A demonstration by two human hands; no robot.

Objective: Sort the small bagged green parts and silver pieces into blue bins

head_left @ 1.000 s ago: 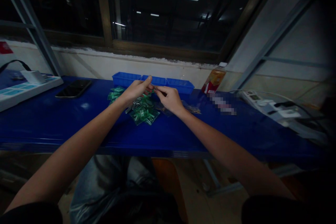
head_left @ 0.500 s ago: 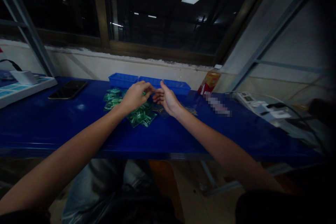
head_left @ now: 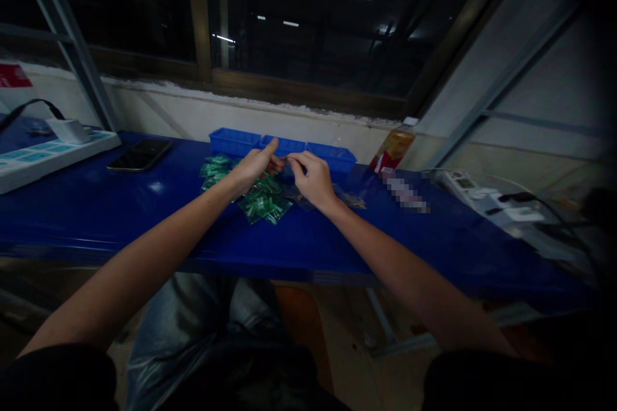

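Note:
Over the middle of the blue table, my two hands meet at the fingertips. My left hand [head_left: 256,166] has its thumb raised apart from its loosely bent fingers, with no held thing visible. Thumb and forefinger of my right hand [head_left: 314,178] are pinched at the left hand's fingertips; whatever lies between them is too small to make out. Beneath the left hand is a pile of small clear bags with green contents [head_left: 265,204], partly covered by the hand. Clear bags with small brass-coloured pieces [head_left: 351,199] lie beside the right wrist.
Behind my hands stands a row of blue bins [head_left: 235,140]. A phone [head_left: 139,155] and a white power strip [head_left: 58,155] are at the left. To the right are a drink bottle [head_left: 393,149], a blurred patch, and another power strip with plugs [head_left: 511,205]. Window and wall border the back.
My left thumb has lifted away from its fingers. My right thumb and forefinger, apart before, have come together in a pinch. The whole view has shifted slightly.

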